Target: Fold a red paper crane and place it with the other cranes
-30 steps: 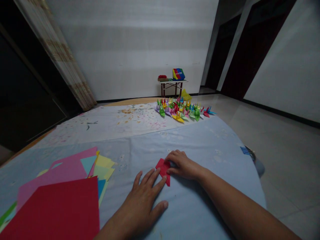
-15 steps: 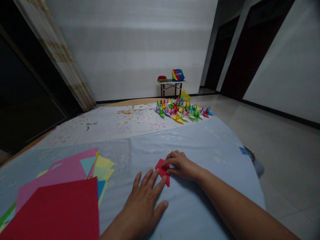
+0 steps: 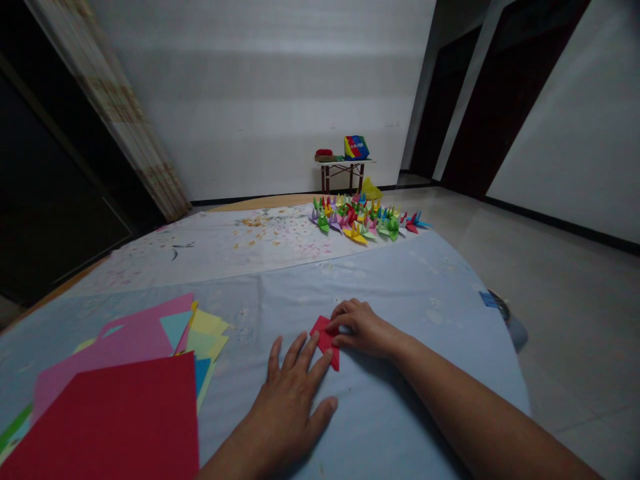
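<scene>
Surface (image 3: pixel 410 287): red paper (image 3: pixel 325 341), long axis roughly fore-aft, lies between my spread left grip (image 3: pixel 290 403) and right grip (image 3: pixel 364 329), both touching; right closure indeterminate.

The left hand (image 3: pixel 287 403) is bare — 4 slim, round-tipped fingers (image 3: pixel 274 360) and 1 broader thumb (image 3: pixel 321 416) in plain view. Faint creases line the knuckles (image 3: pixel 296 385), and the left wrist (image 3: pixel 237 448) is uncovered as well. The right hand (image 3: pixel 365 332) is bare too, with a narrow right wrist (image 3: pixel 400 345) — the right forearm (image 3: pixel 465 400), likewise uncovered, is smooth and widens steadily away from it.
</scene>
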A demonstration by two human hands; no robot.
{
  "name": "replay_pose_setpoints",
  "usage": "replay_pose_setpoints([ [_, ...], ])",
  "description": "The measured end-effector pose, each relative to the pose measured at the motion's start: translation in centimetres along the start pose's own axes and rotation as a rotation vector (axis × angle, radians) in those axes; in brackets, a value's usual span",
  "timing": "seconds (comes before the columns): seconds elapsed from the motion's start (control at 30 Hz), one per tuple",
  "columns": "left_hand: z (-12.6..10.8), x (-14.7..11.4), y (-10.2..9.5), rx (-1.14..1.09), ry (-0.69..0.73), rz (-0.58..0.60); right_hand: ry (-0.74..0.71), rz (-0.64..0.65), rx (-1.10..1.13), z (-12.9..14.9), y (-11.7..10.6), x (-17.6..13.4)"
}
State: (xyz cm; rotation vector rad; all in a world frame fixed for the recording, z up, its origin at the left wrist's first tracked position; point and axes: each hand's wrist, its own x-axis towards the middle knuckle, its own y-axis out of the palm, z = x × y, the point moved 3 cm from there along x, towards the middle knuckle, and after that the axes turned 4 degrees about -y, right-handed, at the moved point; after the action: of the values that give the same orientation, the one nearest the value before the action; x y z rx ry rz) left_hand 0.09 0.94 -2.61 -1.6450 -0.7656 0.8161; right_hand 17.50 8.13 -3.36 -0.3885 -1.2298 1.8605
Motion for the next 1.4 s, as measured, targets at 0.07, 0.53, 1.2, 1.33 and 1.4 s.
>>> replay_pose_setpoints([
  [0.07,-0.02,-0.03,0.07,-0.002,-0.006,-0.003,0.004,0.007,-0.004,0.08,-0.06,0.02],
  [0.53,-0.25,-0.12,0.14,-0.004,-0.029,-0.014,0.003,-0.001,-0.006,0.09,0.00,-0.06],
  [1.2,-0.28,-0.12,0.35,0.019,-0.044,-0.019,0.020,-0.032,0.005,-0.14,-0.18,-0.12],
  [1.33,-0.23,-0.07,0.63,0.019,-0.032,-0.021,0.017,-0.027,0.006,-0.03,-0.30,-0.09],
  [1.4,-0.23,-0.01,0.59,0.027,-0.029,-0.024,0.014,-0.026,0.001,0.01,-0.33,-0.10],
])
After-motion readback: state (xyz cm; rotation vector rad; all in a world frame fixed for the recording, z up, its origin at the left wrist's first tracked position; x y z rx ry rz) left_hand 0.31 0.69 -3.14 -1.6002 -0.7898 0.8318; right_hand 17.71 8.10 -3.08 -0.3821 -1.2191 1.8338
